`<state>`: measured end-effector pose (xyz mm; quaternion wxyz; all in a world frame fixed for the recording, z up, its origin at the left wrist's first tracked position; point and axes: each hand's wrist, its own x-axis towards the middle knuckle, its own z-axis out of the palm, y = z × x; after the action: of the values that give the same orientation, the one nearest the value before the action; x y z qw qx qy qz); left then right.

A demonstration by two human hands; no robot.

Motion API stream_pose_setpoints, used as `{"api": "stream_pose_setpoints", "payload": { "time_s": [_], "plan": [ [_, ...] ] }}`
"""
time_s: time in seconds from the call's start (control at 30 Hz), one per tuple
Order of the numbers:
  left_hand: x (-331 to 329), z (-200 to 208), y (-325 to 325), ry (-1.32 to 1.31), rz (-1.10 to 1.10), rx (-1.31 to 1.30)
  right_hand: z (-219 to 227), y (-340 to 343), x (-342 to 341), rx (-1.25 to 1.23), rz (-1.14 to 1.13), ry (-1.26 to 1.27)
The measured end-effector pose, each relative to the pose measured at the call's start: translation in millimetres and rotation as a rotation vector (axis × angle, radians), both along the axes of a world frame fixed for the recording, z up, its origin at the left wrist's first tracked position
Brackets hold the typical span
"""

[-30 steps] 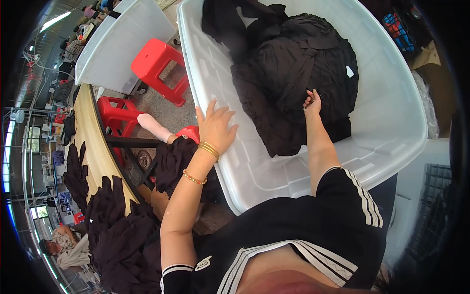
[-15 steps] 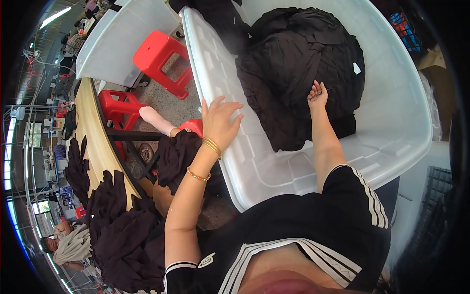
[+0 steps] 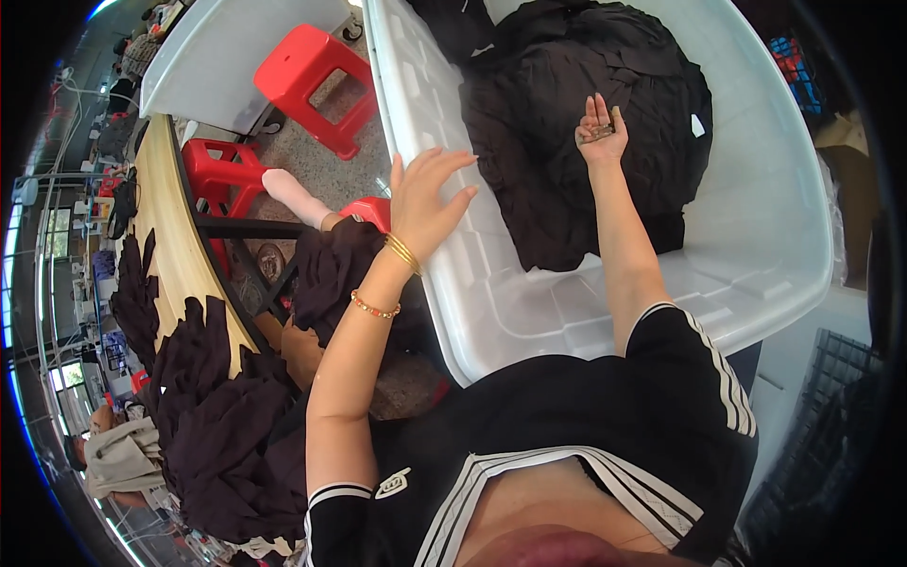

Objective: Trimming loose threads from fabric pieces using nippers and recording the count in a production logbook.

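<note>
My right hand (image 3: 603,142) is palm up above the pile of dark brown cloth (image 3: 576,180) in a large white plastic bin (image 3: 756,217). Across its palm and lower fingers lies a small dark metal tool that looks like thread snips (image 3: 597,133); its fingers are loosely stretched out. My left hand (image 3: 430,198), with gold bangles at the wrist, lies with fingers spread at the bin's left rim and holds nothing. A small white tag (image 3: 697,125) shows at the pile's right side.
To the left are red plastic stools (image 3: 312,90) and a wooden table (image 3: 175,227) with dark cloth pieces (image 3: 208,406) hanging over it. A person's light-sleeved arm (image 3: 298,197) and dark clothing come close to the bin's left wall. Another white bin (image 3: 227,57) stands beyond.
My right hand has unfolded its fingers from a pinch and moved a little farther out and left over the cloth. My left hand stays by the rim. The whole view has shifted slightly.
</note>
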<state>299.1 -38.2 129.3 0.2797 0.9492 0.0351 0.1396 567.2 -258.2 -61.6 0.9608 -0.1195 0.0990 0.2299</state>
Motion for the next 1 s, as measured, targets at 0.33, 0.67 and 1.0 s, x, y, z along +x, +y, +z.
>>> {"api": "stream_pose_setpoints", "payload": {
  "time_s": [0.33, 0.67, 1.0],
  "plan": [
    [50.3, 76.3, 122.6, -0.325, 0.134, -1.559, 53.6, 25.5, -2.4, 0.245, 0.124, -0.170],
    [99.1, 143.1, 128.0, -0.281, 0.055, -1.474, 88.0, 32.1, -11.2, 0.220, 0.128, -0.147],
    [91.8, 124.4, 116.1, -0.260, 0.149, -1.853, 119.9, 49.1, 0.2, 0.277, 0.142, -0.305]
  ]
}}
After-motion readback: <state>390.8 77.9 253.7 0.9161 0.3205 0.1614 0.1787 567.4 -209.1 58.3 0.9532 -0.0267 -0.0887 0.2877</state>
